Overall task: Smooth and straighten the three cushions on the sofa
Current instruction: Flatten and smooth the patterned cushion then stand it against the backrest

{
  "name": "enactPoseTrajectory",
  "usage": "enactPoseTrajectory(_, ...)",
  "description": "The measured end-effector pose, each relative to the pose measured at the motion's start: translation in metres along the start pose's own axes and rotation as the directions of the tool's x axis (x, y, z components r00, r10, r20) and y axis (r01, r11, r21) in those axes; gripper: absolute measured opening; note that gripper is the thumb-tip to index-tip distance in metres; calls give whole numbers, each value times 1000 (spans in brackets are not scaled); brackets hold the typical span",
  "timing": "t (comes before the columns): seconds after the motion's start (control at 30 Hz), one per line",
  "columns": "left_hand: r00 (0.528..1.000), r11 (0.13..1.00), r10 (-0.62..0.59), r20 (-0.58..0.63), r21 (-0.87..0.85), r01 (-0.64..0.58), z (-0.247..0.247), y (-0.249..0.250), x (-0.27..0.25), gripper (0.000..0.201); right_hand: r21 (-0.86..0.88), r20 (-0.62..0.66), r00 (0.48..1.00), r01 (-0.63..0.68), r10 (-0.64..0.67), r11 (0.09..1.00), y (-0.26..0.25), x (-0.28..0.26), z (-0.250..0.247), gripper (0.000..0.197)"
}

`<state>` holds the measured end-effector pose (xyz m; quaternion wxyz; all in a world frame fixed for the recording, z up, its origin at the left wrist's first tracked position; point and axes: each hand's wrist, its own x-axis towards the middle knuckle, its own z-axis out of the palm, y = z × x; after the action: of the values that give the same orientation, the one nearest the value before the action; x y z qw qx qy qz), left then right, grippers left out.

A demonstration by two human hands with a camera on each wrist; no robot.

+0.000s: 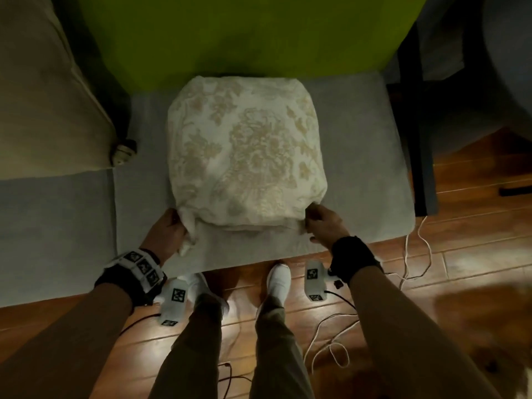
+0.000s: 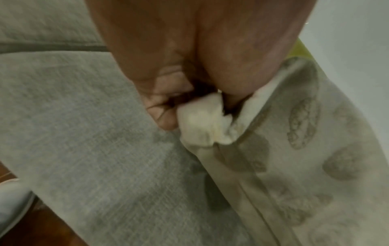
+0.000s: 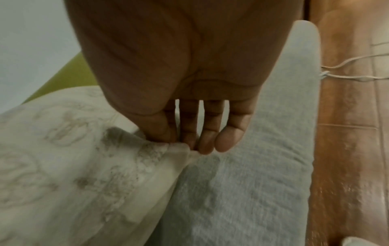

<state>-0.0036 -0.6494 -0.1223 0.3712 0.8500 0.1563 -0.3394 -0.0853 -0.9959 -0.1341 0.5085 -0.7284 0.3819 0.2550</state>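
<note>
A cream cushion with a beige floral pattern point(image 1: 247, 151) lies flat on the grey sofa seat point(image 1: 359, 156), its far edge against the green backrest point(image 1: 230, 36). My left hand point(image 1: 168, 230) grips the near left corner, with the cover cloth bunched in its curled fingers point(image 2: 164, 106). My right hand point(image 1: 322, 223) pinches the near right corner between thumb and fingers point(image 3: 162, 131); its outer fingers hang loosely beside the cushion point(image 3: 63, 149). The cushion point(image 2: 305, 158) fills the right side of the left wrist view. Only one floral cushion is in view.
A beige cushion or armrest point(image 1: 43, 90) stands at the left of the seat. The wooden floor point(image 1: 475, 269) carries loose white cables point(image 1: 414, 260). My feet in white shoes point(image 1: 279, 280) stand at the seat's front edge. Dark furniture point(image 1: 417, 110) is at the right.
</note>
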Motion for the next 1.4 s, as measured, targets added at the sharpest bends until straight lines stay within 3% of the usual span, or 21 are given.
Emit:
enactPoseTrajectory(0.07, 993, 999, -48, -107, -26, 45, 1, -1, -2, 25, 12, -53, 998, 40, -39, 999, -3, 2, -14, 10)
enactPoseTrajectory(0.2, 930, 974, -175, -324, -195, 115, -15, -26, 6, 21, 196, -197, 977, -47, 86, 979, 23, 9, -56, 20)
enactPoseTrajectory(0.27, 914, 987, -136, -383, -134, 90, -10, -32, 6, 32, 166, -141, 979, -120, 144, 979, 39, 8, -70, 16)
enactPoseTrajectory(0.37, 920, 982, -185, -345, -95, 162, 13, -21, -3, 45, 314, -62, 976, -180, 209, 932, 41, 4, -74, 7)
enactPoseTrajectory(0.43, 944, 987, -161, -288, -43, 155, 25, -17, -6, 46, 435, 9, 968, -228, 249, 871, 29, 3, -72, 19)
enactPoseTrajectory(0.47, 950, 986, -169, -262, -46, 163, 30, -15, -8, 45, 411, 24, 971, -225, 236, 884, 23, 5, -71, 23)
enactPoseTrajectory(0.6, 929, 991, -130, -346, -5, 137, 28, -19, -10, 45, 70, -62, 998, -22, 26, 997, 25, 19, -75, 19)
enactPoseTrajectory(0.67, 912, 991, -92, -400, 57, 125, 17, -26, -10, 43, 69, -107, 994, -9, 17, 998, 42, 22, -87, 20)
enactPoseTrajectory(0.73, 899, 987, -133, -416, 26, 158, 7, -32, -11, 36, 1, -162, 987, 4, -4, 1000, 56, 22, -96, 19)
enactPoseTrajectory(0.8, 910, 982, -189, -369, -80, 171, 6, -39, -12, 30, -163, -159, 986, 25, -51, 986, 64, 21, -93, 16)
enactPoseTrajectory(0.9, 903, 969, -245, -353, -54, 242, 5, -31, -10, 39, -433, -149, 979, 61, -138, 899, 57, 20, -77, 25)
enactPoseTrajectory(0.97, 894, 987, -161, -419, -41, 158, -5, -19, -9, 53, -437, -196, 947, 147, -253, 888, 34, 13, -73, 41)
enactPoseTrajectory(1.0, 861, 996, -90, -501, -27, 88, -11, -6, -11, 56, -429, -240, 906, 224, -349, 875, 15, 7, -71, 47)
enactPoseTrajectory(1.07, 770, 985, 159, -617, 43, -169, -16, 32, -18, 60, -476, -261, 791, 393, -554, 787, -32, -10, -58, 57)
enactPoseTrajectory(1.13, 707, 870, 491, -510, 241, -431, -6, 77, -24, 68, -614, -126, 644, 547, -755, 569, -76, -19, -31, 62)
enactPoseTrajectory(1.17, 711, 803, 594, -375, 332, -496, 4, 96, -23, 73, -657, -32, 591, 595, -806, 462, -91, -16, -14, 65)
enactPoseTrajectory(1.2, 757, 769, 610, -234, 406, -494, 15, 108, -17, 76, -674, 39, 581, 616, -813, 408, -98, -9, 1, 67)
enactPoseTrajectory(1.23, 813, 755, 567, -131, 478, -450, 23, 111, -8, 79, -680, 83, 613, 612, -786, 405, -101, 0, 14, 68)
enactPoseTrajectory(1.3, 895, 723, 443, -56, 612, -319, 35, 95, 16, 82, -722, 123, 701, 549, -703, 422, -88, 24, 35, 69)
enactPoseTrajectory(1.4, 936, 684, 351, 13, 679, -266, 43, 58, 44, 91, -790, 160, 750, 487, -641, 373, -50, 51, 54, 73)
